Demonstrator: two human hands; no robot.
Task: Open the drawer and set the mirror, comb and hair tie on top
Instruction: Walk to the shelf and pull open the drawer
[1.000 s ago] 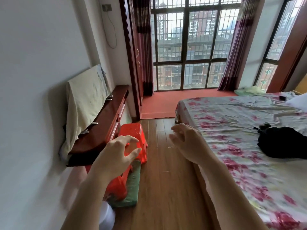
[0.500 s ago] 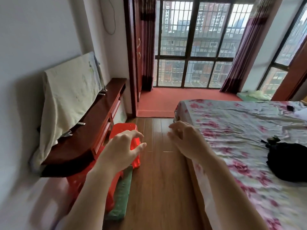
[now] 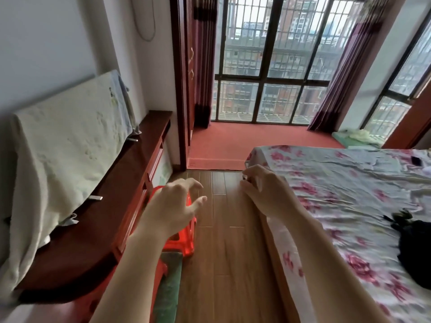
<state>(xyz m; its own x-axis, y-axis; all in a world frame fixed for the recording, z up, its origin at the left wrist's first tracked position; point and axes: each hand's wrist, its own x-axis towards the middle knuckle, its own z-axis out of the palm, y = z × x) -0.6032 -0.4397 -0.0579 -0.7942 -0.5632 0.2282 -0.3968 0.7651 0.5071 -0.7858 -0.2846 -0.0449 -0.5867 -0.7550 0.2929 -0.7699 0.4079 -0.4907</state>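
Note:
A long dark red wooden cabinet (image 3: pixel 130 173) runs along the left wall, its closed drawer fronts (image 3: pixel 155 159) facing the aisle. My left hand (image 3: pixel 173 206) hovers in the aisle to the right of the cabinet, above a red plastic stool, fingers curled apart and holding nothing. Level with it, my right hand (image 3: pixel 268 192) floats over the near corner of the bed, fingers loosely bent and empty. No mirror, comb or hair tie shows anywhere.
A cloth-covered flat screen (image 3: pixel 70 145) stands on the cabinet top. Red plastic stools (image 3: pixel 186 238) and a green mat (image 3: pixel 169 287) sit on the wood floor beside the cabinet. The floral-sheeted bed (image 3: pixel 349 194) fills the right, with a black garment (image 3: pixel 417 250) on it.
The view has moved forward along the aisle and tilted up slightly. Both hands stay raised and empty, drifting a little forward with me.

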